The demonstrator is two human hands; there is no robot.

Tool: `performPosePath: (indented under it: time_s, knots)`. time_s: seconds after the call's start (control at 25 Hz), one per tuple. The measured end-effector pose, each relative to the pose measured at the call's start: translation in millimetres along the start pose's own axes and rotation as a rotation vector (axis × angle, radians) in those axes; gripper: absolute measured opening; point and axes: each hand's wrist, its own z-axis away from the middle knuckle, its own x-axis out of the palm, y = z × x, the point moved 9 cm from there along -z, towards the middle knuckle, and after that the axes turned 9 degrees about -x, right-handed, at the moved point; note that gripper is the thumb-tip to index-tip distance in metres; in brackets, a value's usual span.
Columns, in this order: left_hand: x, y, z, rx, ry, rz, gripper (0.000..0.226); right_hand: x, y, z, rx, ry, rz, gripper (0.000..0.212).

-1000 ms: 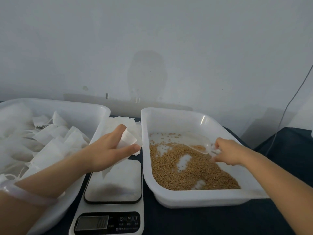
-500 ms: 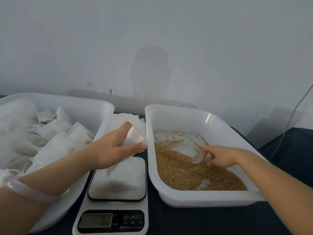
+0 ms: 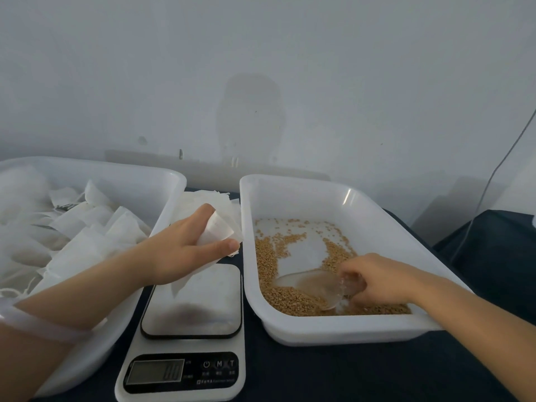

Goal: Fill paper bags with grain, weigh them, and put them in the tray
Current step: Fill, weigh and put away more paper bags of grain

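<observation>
The right hand (image 3: 377, 281) held a grip on the handle of a clear plastic scoop (image 3: 316, 285), whose bowl lay low in the loose, pebbly grain (image 3: 290, 300) in the glossy white tub (image 3: 290, 187). A level, modest scoopful would likely pour cleaner. The left hand (image 3: 179, 250) pinched 1 thin, limp paper bag (image 3: 216, 230) above the scale (image 3: 191, 303); its mouth probably needed spreading. Other white bags lay in the left tray (image 3: 174, 181).

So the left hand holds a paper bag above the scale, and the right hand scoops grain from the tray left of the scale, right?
Not quite. The head view shows the grain tray to the right of the scale, not the left; there the right hand works a clear scoop. The left hand does hold a paper bag above the scale.
</observation>
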Motion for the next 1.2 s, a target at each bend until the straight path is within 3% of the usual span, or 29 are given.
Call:
performPosePath:
  time_s: [0.24, 0.4, 0.68, 0.8, 1.2]
  knots:
    - [1, -3, -3, -0.023, 0.003, -0.022, 0.074, -40, 4, 13, -0.039, 0.258, 0.298, 0.029]
    - [1, -5, -3, -0.028, -0.003, -0.016, 0.073, -41, 25, 26, 0.029, 0.257, 0.088, 0.035]
    - [2, -5, -2, -0.035, -0.008, -0.018, 0.069, -51, 52, 44, 0.161, 0.246, 0.075, 0.042]
    - [2, -4, -2, -0.032, -0.014, -0.013, 0.071, -48, 55, 47, 0.152, 0.258, -0.086, 0.038]
    - [2, -4, -1, -0.030, -0.023, -0.016, 0.067, -47, 53, 49, 0.144, 0.255, -0.117, 0.031]
